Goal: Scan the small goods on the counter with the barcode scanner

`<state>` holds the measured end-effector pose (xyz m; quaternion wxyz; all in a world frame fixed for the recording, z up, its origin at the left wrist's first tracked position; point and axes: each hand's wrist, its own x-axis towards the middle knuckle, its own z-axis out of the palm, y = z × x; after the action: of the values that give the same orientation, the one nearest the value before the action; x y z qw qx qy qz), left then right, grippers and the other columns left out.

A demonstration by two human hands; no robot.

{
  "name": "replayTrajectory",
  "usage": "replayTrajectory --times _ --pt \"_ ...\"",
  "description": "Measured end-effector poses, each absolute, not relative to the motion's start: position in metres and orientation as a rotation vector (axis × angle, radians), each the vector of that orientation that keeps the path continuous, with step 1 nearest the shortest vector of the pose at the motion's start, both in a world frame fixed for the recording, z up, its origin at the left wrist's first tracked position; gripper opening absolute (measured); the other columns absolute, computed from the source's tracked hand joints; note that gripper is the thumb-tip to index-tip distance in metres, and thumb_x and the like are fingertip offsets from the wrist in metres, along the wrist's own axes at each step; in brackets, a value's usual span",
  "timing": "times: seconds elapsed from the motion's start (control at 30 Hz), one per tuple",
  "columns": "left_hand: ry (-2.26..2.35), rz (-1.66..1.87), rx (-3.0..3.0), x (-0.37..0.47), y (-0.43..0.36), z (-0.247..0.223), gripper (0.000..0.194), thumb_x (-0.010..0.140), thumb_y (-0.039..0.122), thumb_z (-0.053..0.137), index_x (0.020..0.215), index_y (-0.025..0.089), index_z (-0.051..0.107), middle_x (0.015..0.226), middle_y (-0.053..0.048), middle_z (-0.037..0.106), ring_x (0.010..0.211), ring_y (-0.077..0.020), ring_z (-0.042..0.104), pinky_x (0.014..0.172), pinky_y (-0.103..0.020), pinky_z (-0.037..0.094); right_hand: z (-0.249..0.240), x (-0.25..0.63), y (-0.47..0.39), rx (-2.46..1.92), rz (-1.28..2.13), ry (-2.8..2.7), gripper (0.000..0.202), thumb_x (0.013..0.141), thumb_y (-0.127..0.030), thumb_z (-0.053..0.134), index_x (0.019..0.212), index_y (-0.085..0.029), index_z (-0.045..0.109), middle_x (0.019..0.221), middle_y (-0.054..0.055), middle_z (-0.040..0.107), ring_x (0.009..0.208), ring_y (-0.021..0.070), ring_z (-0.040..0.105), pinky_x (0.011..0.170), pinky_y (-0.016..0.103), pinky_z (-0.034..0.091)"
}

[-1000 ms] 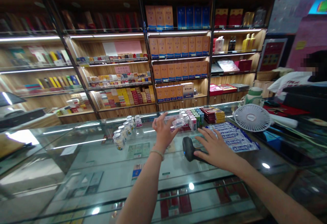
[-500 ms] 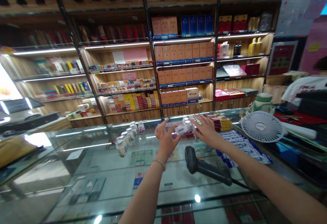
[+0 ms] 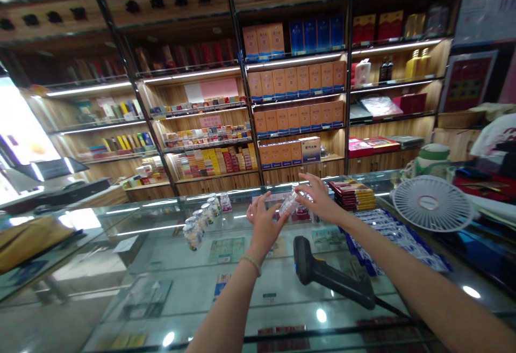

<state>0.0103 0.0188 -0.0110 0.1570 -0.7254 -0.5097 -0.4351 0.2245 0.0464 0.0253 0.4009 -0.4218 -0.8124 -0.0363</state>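
Over the glass counter (image 3: 169, 288), my left hand (image 3: 263, 223) grips a small clear plastic jar (image 3: 287, 203) between thumb and fingers; the jar is tilted. My right hand (image 3: 318, 198) has its thumb and fingertips at the upper end of that jar. Behind my right fingers stands at least one more small jar with a dark red label (image 3: 302, 213), partly hidden. To the left, several like jars (image 3: 201, 218) with pale contents stand in a slanting row. A small jar with a pinkish label (image 3: 226, 202) stands at the row's far end.
A black barcode scanner (image 3: 330, 275) lies in front of my hands, its cable running right. Beyond my right forearm are stacked red and yellow packets (image 3: 352, 195), blue-and-white packets (image 3: 387, 232) and a white fan (image 3: 431, 202). Shelves of boxes (image 3: 294, 116) line the wall.
The jar in my left hand has turned to a more upright slant. My right hand has drawn its fingers in from lying over the jars to the held jar's upper end. The view has shifted slightly.
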Motion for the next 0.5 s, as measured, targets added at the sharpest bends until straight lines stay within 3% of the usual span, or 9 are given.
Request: replayTrajectory --times 0.27,0.5 --pt "-1.471 -1.115 -2.072 0.017 0.014 -0.006 0.035 0.08 0.044 0.076 0.113 0.036 0.072 0.15 -0.006 0.05 0.139 -0.0355 0.038 0.114 -0.063 0.024 0.021 0.227 0.043 -1.13 -0.142 -1.919 0.029 0.09 -0.052 0.059 0.092 -0.026 0.07 0.151 0.006 0.047 0.143 0.0326 0.031 0.113 0.058 0.023" --pt "-1.442 -1.117 -2.028 0.031 0.007 0.004 0.042 0.07 0.055 0.081 0.1 0.03 0.07 0.147 -0.008 0.052 0.139 -0.0363 0.039 0.116 -0.062 0.019 0.021 0.212 0.037 -1.168 -0.175 -1.76 0.038 0.085 -0.059 0.062 0.072 -0.023 0.061 0.143 0.009 0.056 0.139 0.0343 0.037 0.11 0.059 0.023"
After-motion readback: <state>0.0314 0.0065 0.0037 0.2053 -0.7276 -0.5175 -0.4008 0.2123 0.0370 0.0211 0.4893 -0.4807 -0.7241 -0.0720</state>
